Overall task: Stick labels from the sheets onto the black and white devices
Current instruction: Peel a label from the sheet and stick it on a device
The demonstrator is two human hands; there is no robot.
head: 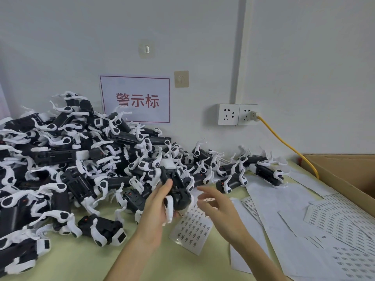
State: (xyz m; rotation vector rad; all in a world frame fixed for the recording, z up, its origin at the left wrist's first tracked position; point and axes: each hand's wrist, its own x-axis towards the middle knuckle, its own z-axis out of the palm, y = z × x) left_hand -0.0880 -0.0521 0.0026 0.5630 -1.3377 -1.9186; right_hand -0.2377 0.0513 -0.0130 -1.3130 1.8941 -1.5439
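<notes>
Left hand (158, 203) grips device (179, 191) above table, long axis pointing away toward pile. Right hand (218, 205) just right of it, fingers loosely spread, blurred; label on fingertip unclear. Label sheet (192, 228) below both hands.

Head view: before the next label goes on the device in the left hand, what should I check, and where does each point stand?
1. Device held steady: the left hand grips the held device above the table. Ok.
2. Right hand free to work: fingers straight and spread, just beside the device. Ok.
3. Label ready on a right fingertip: the hand is blurred. Cannot tell.
4. Label sheet in reach: it lies flat directly below both hands, with labels showing on it. Ok.
5. Held device not already labelled: no label is visible, but the hand hides part of it. Cannot tell.
</notes>
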